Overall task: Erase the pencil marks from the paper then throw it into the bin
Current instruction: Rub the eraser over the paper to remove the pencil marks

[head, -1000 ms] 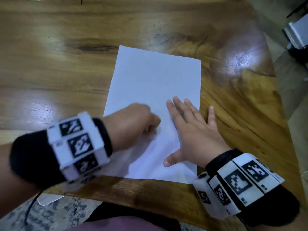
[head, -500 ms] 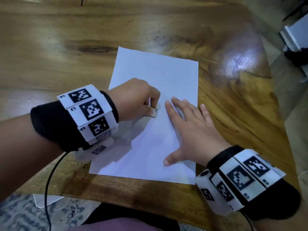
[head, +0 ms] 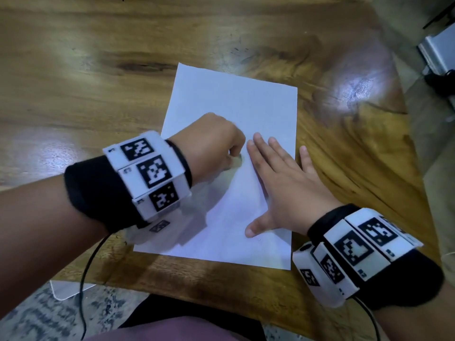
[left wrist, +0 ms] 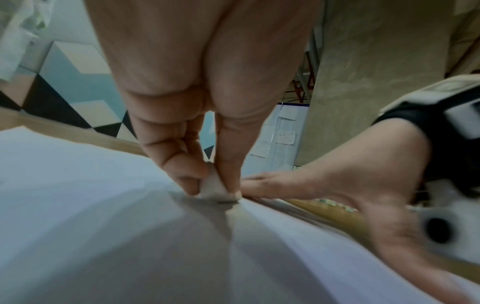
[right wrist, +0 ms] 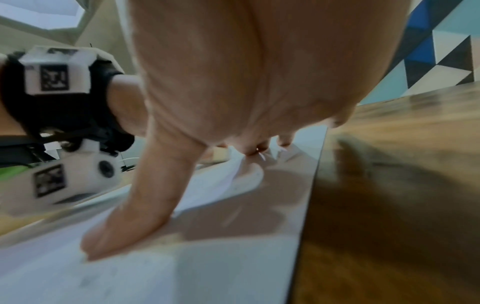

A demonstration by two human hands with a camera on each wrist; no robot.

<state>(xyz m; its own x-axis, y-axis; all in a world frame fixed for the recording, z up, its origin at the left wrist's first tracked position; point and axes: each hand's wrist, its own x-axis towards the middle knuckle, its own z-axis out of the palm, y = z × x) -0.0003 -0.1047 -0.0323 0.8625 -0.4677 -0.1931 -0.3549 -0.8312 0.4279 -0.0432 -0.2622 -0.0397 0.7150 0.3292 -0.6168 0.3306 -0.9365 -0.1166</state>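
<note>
A white sheet of paper lies on the wooden table, near its front edge. My left hand pinches a small white eraser between thumb and fingers and holds its tip on the paper, seen close in the left wrist view as the eraser touching the paper. Just to its right, my right hand lies flat with fingers spread, pressing the sheet's right half; its little finger reaches past the paper edge onto the wood. The right wrist view shows its thumb on the paper. Pencil marks are too faint to make out.
The table's right edge drops off to a grey floor with a white object at the far right. A white flat thing lies on the patterned floor below the front edge. Cables hang from both wrist bands. No bin is in view.
My left hand with the eraser moved up the sheet from near the front, then back a little, rubbing beside the right hand's fingers. The right hand has stayed pressed on the paper.
</note>
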